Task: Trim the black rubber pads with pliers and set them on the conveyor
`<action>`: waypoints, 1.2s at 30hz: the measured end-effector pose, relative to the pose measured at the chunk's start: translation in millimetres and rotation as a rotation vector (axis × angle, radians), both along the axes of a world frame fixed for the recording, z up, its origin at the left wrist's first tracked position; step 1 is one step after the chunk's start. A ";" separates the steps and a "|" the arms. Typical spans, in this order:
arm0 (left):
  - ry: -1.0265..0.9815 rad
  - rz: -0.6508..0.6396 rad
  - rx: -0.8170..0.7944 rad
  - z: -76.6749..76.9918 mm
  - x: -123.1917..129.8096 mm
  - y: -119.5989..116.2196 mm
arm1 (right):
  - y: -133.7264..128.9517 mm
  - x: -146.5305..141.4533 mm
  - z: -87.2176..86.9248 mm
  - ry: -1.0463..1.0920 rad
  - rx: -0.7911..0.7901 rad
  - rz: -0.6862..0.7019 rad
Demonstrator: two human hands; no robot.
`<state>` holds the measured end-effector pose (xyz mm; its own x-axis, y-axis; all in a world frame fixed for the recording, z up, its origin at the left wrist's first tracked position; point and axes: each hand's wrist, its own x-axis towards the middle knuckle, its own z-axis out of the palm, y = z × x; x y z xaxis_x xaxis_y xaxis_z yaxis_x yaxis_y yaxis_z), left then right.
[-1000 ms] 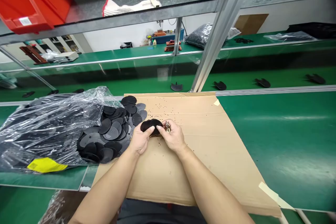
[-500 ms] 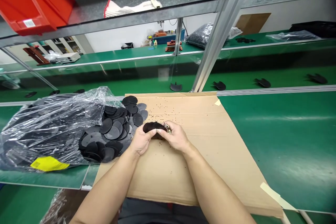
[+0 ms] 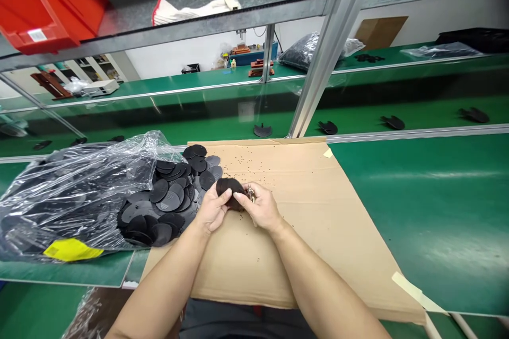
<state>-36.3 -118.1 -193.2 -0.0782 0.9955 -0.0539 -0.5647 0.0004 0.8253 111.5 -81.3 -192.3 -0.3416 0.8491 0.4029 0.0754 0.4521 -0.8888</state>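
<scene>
My left hand (image 3: 212, 211) is closed on a dark round black disc (image 3: 229, 188), its thumb lying on the face. My right hand (image 3: 260, 206) pinches the disc's right side with the thumb. A small shiny metal tool (image 3: 250, 194) shows between the right fingers, mostly hidden, so its kind is unclear. Both hands are held over a brown cardboard sheet (image 3: 318, 233). Tiny black bits (image 3: 242, 161) are scattered on the cardboard beyond the hands. Left of my hands lies a heap of similar black discs (image 3: 169, 200), overlapping one another.
A clear plastic bag (image 3: 79, 190) of dark pieces lies open on the left. Behind the bench, black curved parts (image 3: 328, 127) sit spaced along a green belt (image 3: 222, 122). A metal post (image 3: 318, 63) rises ahead; a red bin (image 3: 55, 5) and white glove (image 3: 194, 12) rest on the shelf above.
The black disc has been tilted so more of its flat face shows. My right thumb has shifted slightly left and up on it. The whole view has moved a little.
</scene>
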 end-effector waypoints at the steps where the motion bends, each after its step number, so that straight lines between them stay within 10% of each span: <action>1: -0.020 0.001 -0.038 0.0 -0.6 0.4 | -1.6 -0.2 1.0 0.024 0.038 0.031; 17: -0.066 -0.145 -0.161 -2.9 -2.7 -3.4 | -2.0 -0.4 4.0 -0.053 0.429 0.005; 24: 0.039 0.295 -0.029 13.7 -8.4 19.9 | 10.1 -1.8 -11.7 0.159 0.021 -0.226; 27: 0.362 0.476 0.085 33.2 -32.4 54.4 | 19.6 -1.6 -17.9 0.214 -0.027 -0.324; 33: 1.643 0.803 0.021 83.1 -119.3 135.7 | 29.3 -6.2 -22.3 0.236 -0.087 -0.303; 36: 1.791 0.780 -0.117 91.2 -135.1 162.8 | 28.8 -7.5 -19.7 0.202 -0.112 -0.300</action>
